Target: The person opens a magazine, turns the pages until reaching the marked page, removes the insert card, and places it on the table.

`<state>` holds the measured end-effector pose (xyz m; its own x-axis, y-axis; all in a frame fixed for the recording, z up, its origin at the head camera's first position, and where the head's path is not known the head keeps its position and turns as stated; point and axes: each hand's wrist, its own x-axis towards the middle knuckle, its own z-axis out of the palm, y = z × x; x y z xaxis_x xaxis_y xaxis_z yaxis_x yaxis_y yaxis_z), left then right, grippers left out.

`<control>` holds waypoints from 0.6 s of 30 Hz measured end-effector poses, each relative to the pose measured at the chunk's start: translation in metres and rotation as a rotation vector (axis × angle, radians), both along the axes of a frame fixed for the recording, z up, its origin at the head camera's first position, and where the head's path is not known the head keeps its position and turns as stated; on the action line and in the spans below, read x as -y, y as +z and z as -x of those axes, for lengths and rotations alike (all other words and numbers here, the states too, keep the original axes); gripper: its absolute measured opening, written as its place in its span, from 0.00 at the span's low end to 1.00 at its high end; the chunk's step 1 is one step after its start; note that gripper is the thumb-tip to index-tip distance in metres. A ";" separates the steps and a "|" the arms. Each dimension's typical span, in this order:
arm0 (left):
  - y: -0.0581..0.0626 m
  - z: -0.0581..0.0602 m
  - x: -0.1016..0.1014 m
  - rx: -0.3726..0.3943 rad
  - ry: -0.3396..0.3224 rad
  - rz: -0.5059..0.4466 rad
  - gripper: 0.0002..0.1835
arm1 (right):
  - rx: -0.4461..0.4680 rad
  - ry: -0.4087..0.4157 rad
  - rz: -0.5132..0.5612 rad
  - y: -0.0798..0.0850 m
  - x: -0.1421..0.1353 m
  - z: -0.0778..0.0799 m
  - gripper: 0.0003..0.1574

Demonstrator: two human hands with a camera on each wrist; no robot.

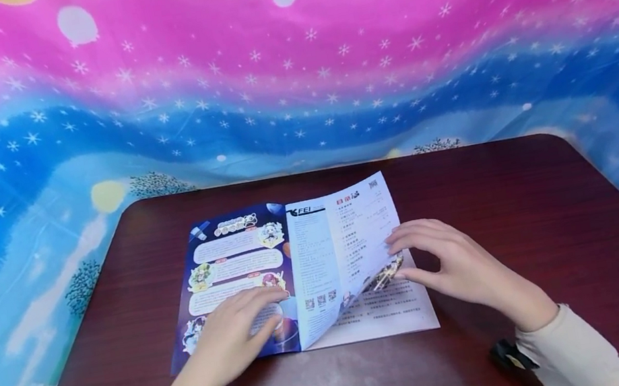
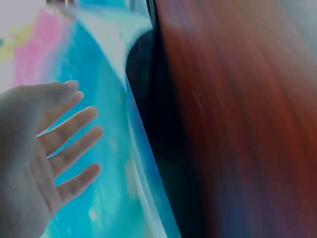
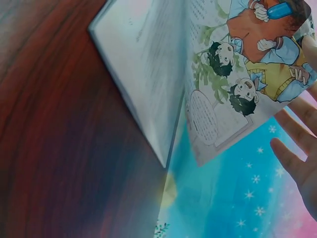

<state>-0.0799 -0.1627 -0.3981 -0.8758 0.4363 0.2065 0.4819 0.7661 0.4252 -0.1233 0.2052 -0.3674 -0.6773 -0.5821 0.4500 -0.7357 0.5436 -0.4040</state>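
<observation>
Magazine [image 1: 234, 243] lies unfolded on table [image 1: 503, 208]. Left hand [image 1: 229, 339], fingers loosely extended, over its eight o'clock; right hand [image 1: 456, 260], three o'clock, pinches raised page [image 1: 353, 233] edge.

The magazine spread [image 1: 310, 254] is navy and white.

Much of the magazine [image 1: 314, 250] is too small to read; the left hand [image 1: 229, 336] hides part; the right wrist view crops the right hand [image 3: 307, 166].
</observation>
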 end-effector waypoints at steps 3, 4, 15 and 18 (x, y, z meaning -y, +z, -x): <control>0.008 0.000 -0.024 -0.076 -0.070 -0.045 0.17 | -0.017 0.022 0.028 0.003 0.003 0.001 0.23; 0.011 0.000 -0.031 -0.097 -0.092 -0.062 0.17 | -0.024 0.030 0.037 0.004 0.004 0.001 0.22; 0.033 0.002 -0.084 -0.249 -0.254 -0.234 0.24 | -0.068 0.042 0.058 0.013 0.014 -0.001 0.23; 0.035 0.003 -0.090 -0.251 -0.280 -0.264 0.23 | -0.078 0.042 0.062 0.015 0.016 -0.002 0.23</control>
<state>-0.0828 -0.0724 -0.3636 -0.6404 0.5529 0.5332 0.7680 0.4731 0.4318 -0.1212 0.1892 -0.3529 -0.6144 -0.5788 0.5362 -0.7878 0.4876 -0.3764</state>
